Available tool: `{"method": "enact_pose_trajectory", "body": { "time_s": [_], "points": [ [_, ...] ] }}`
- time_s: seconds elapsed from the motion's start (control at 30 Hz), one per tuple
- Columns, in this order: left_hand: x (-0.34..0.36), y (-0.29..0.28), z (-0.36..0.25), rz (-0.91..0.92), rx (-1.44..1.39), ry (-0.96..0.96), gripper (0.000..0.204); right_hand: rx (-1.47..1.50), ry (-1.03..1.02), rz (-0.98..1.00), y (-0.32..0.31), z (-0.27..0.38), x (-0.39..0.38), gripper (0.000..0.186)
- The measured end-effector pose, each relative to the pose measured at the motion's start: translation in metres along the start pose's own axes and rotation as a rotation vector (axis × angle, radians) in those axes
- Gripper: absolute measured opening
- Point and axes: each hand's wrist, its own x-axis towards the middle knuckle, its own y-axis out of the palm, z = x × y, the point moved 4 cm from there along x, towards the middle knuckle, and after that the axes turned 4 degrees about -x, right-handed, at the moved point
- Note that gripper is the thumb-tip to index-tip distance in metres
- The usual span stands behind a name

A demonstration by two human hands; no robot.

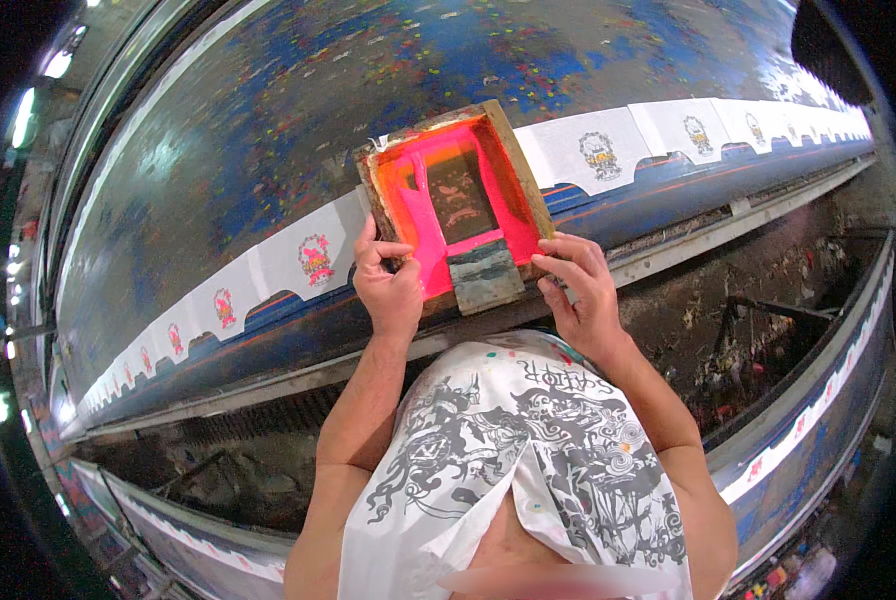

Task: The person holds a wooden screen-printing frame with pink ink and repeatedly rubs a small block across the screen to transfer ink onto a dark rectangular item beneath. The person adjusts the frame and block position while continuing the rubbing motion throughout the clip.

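Frame [521,165] sits tilted over the near edge of the stained table [248,140], in line with the row of white pieces. Left hand [388,285] has the frame's near left side gripped between thumb and fingers; right hand [580,285] holds its near right corner, fingertips on the rim. Inside the frame I see bright pink ink [424,215] around a dark printing window. Grey block [485,278] leans across the frame's near edge, between the hands, touched by neither as far as I can tell. Left of the frame, white pieces [278,262] carry pink prints; right of it, others [563,150] carry darker ones.
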Motion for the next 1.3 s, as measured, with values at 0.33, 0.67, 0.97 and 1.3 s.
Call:
{"method": "enact_pose_trajectory", "body": {
  "time_s": [0.33, 0.67, 0.97, 1.3],
  "points": [
    [-0.002, 0.001, 0.003, -0.006, -0.081, -0.072, 0.022, -0.051, -0.376, 0.294, 0.019, 0.025, 0.022, 0.048],
    [-0.003, 0.003, -0.004, -0.019, 0.064, 0.007, 0.020, -0.107, -0.394, 0.515, 0.028, 0.031, 0.066, 0.053],
    [-0.007, 0.002, -0.007, -0.012, 0.159, -0.083, 0.015, -0.034, -0.359, 0.499, 0.014, 0.026, 0.054, 0.058],
    [-0.005, 0.008, -0.012, 0.004, 0.184, 0.058, 0.020, -0.172, -0.392, 0.346, 0.068, -0.010, 0.128, 0.055]
  ]
}}
